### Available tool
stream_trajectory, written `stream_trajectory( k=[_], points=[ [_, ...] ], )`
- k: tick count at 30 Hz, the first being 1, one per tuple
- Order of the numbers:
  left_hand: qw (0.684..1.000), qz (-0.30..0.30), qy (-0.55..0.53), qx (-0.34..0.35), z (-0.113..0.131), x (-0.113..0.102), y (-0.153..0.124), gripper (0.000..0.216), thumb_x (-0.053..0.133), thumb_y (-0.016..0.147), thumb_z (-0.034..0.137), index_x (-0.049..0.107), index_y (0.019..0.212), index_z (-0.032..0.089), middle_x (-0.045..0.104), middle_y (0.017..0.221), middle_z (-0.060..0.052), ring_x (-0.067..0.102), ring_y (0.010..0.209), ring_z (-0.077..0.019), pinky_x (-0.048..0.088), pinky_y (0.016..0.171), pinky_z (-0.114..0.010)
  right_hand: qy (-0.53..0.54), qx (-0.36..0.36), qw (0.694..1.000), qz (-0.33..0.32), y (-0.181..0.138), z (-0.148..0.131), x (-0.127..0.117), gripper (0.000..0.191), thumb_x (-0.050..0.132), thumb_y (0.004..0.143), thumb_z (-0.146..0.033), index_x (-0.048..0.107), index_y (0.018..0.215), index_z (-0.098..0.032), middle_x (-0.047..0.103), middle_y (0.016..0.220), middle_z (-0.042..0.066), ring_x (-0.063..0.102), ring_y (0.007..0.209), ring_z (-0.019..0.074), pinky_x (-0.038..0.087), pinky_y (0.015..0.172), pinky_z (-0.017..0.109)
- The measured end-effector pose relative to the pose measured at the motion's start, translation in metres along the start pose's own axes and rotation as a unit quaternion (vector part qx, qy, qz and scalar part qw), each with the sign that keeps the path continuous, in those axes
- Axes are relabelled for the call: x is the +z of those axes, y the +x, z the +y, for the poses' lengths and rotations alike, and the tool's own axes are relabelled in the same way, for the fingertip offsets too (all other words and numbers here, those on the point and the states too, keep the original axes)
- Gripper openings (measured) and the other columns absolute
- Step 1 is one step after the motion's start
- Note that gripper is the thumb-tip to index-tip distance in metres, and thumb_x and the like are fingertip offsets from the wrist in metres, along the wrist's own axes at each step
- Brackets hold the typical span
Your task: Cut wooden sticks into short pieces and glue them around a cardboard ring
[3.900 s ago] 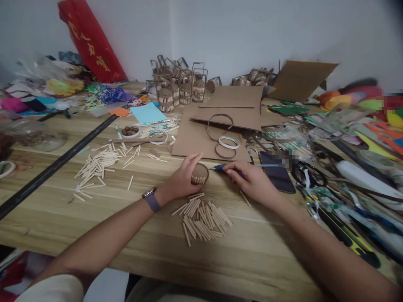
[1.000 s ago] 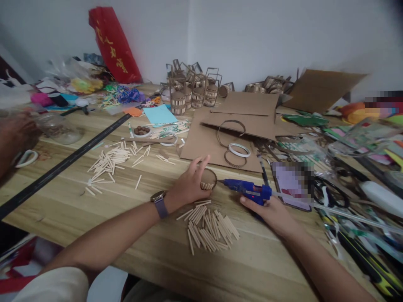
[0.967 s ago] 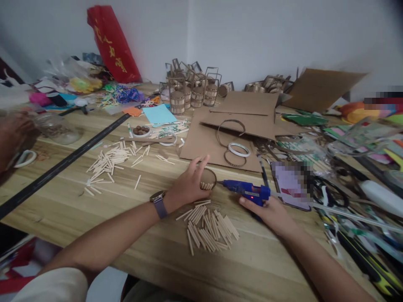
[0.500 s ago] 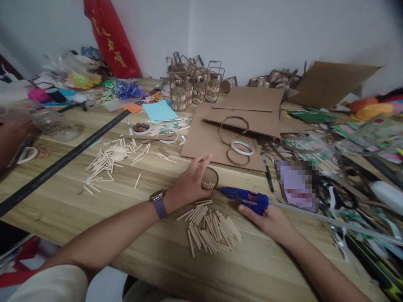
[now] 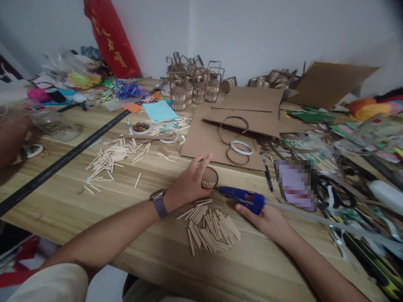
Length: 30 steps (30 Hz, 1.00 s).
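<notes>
My left hand [image 5: 190, 182], with a watch on the wrist, grips the near left side of a small round cardboard basket [image 5: 210, 177]. Short wooden sticks line part of the basket's wall, and its far side shows a corrugated rim. In my right hand [image 5: 267, 218] is a blue hot glue gun [image 5: 244, 197], a long clear glue stick [image 5: 302, 212] trailing from its back. The gun's nozzle points left, at or very near the basket's right side; whether it touches I cannot tell. Just in front of the basket lies a pile of short wooden sticks [image 5: 214, 228].
Another stick pile [image 5: 110, 157] lies left. Behind are cardboard sheets [image 5: 201, 130], a white tape roll [image 5: 242, 147] and finished small baskets [image 5: 179, 98]. A phone-like purple item [image 5: 296, 184], cables and a yellow-black cutter [image 5: 371, 262] crowd the right. Another person's hand [image 5: 14, 130] is far left.
My right hand has shifted the glue gun slightly left, bringing its nozzle closer to the basket. My left hand stays put. The other person's hand at far left moves, blurred.
</notes>
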State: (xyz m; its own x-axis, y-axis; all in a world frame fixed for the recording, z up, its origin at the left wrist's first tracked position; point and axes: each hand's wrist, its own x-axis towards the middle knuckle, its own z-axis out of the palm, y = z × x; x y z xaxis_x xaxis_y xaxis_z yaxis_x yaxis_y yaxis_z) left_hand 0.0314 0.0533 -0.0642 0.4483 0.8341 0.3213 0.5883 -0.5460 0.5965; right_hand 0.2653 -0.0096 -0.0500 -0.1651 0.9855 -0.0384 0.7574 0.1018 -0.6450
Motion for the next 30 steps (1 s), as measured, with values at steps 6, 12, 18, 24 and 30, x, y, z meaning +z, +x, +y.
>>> stream_trajectory(
  k=[6, 12, 18, 24, 30],
  points=[
    [1.0, -0.004, 0.006, -0.005, 0.0002, -0.0007, 0.0003, 0.1, 0.069, 0.067, 0.021, 0.011, 0.148, 0.024, 0.026, 0.146, -0.015, 0.038, 0.13, -0.0301, 0.037, 0.105, -0.044, 0.005, 0.001, 1.0, 0.005, -0.0007, 0.0003, 0.0011, 0.039, 0.052, 0.076, -0.055, 0.07, 0.089, -0.023, 0.075, 0.086, 0.006, 0.069, 0.08, 0.0278, 0.056, 0.072, 0.038],
    [1.0, -0.001, 0.01, 0.005, 0.0, -0.0004, 0.0, 0.099, 0.068, 0.067, 0.021, 0.01, 0.148, 0.024, 0.026, 0.146, -0.015, 0.037, 0.131, -0.0294, 0.037, 0.105, -0.043, 0.004, -0.009, 1.0, 0.005, -0.0004, -0.0007, 0.0008, 0.037, 0.053, 0.077, -0.054, 0.07, 0.087, -0.023, 0.075, 0.084, 0.007, 0.069, 0.08, 0.0287, 0.055, 0.072, 0.038],
    [1.0, -0.002, 0.004, 0.001, -0.0003, 0.0, 0.0002, 0.101, 0.069, 0.067, 0.021, 0.009, 0.148, 0.027, 0.026, 0.146, -0.014, 0.037, 0.131, -0.0304, 0.037, 0.105, -0.045, 0.006, 0.0, 1.0, 0.012, -0.0011, 0.0002, 0.0013, 0.037, 0.054, 0.076, -0.055, 0.069, 0.087, -0.023, 0.075, 0.085, 0.007, 0.069, 0.08, 0.029, 0.055, 0.074, 0.039],
    [1.0, -0.002, 0.006, 0.004, -0.0008, 0.0002, 0.0001, 0.099, 0.069, 0.068, 0.022, 0.01, 0.148, 0.024, 0.026, 0.146, -0.015, 0.038, 0.13, -0.0302, 0.038, 0.104, -0.045, 0.0, 0.001, 1.0, 0.009, -0.0006, -0.0004, 0.002, 0.036, 0.053, 0.076, -0.054, 0.069, 0.086, -0.024, 0.075, 0.085, 0.007, 0.069, 0.081, 0.029, 0.056, 0.073, 0.039],
    [1.0, -0.002, 0.01, 0.002, 0.0, -0.0003, 0.0006, 0.101, 0.07, 0.067, 0.022, 0.011, 0.148, 0.023, 0.026, 0.146, -0.015, 0.037, 0.131, -0.0303, 0.038, 0.105, -0.044, -0.007, 0.0, 1.0, 0.021, -0.0015, -0.0017, 0.0018, 0.035, 0.054, 0.076, -0.055, 0.069, 0.084, -0.024, 0.075, 0.081, 0.006, 0.069, 0.078, 0.0289, 0.055, 0.071, 0.039]
  ],
)
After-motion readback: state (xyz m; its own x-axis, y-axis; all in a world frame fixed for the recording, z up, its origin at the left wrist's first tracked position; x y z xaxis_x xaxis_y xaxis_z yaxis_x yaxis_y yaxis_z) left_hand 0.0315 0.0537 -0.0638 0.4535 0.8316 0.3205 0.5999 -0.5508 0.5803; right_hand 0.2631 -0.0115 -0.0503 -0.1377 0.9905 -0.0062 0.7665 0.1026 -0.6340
